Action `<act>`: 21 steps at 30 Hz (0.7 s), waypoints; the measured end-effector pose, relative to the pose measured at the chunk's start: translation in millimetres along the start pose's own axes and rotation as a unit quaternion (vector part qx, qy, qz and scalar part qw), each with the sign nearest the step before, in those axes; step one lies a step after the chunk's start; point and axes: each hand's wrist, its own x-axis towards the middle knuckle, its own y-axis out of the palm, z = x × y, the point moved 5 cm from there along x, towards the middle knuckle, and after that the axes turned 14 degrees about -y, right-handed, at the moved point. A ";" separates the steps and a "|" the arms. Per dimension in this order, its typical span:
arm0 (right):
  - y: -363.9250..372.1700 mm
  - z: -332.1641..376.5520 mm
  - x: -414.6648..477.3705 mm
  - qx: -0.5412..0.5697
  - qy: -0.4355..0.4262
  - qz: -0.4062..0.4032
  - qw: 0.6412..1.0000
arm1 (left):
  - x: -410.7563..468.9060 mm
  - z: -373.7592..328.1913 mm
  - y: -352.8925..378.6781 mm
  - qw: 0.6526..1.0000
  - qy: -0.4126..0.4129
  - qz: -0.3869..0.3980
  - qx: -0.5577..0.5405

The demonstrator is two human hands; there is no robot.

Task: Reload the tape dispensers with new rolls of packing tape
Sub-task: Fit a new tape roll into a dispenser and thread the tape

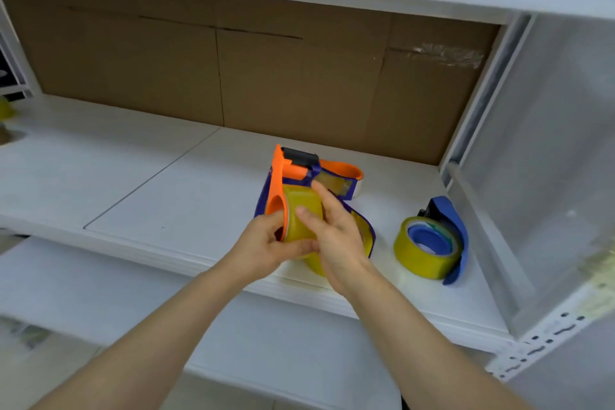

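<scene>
Orange dispenser (278, 183) in left hand (263, 243), blue dispenser (456, 226) beside

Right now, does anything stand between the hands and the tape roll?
Nothing visible does. The left hand grips the orange dispenser, and the right hand already touches the tape roll held in it.
</scene>
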 end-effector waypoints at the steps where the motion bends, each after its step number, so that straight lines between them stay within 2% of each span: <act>1: 3.1 -5.2 -0.3 -0.011 -0.007 0.008 1.000 | -0.2 5.5 -5.7 1.000 -0.012 -0.016 -0.002; 6: 19.9 -30.0 -1.9 -0.072 -0.043 0.024 0.996 | -1.4 23.9 -19.0 0.990 -0.084 -0.107 0.034; 10: 23.5 -43.3 -4.3 -0.087 -0.051 0.032 0.994 | -4.9 42.7 -21.3 0.984 -0.131 -0.113 0.034; 15: 22.3 -36.8 -1.6 -0.173 -0.066 0.089 0.979 | -9.7 50.0 -29.7 0.979 -0.125 -0.131 -0.095; 17: 17.6 -24.2 3.1 -0.312 -0.110 0.094 0.939 | -8.7 48.8 -30.3 0.979 -0.103 -0.120 -0.127; 19: 19.1 -4.5 7.7 -0.470 -0.199 0.114 0.852 | -8.1 49.5 -31.5 0.980 -0.096 -0.114 -0.128; 21: 27.7 8.5 14.1 -0.548 -0.235 0.167 0.785 | -6.4 52.9 -32.6 0.981 -0.102 -0.113 -0.120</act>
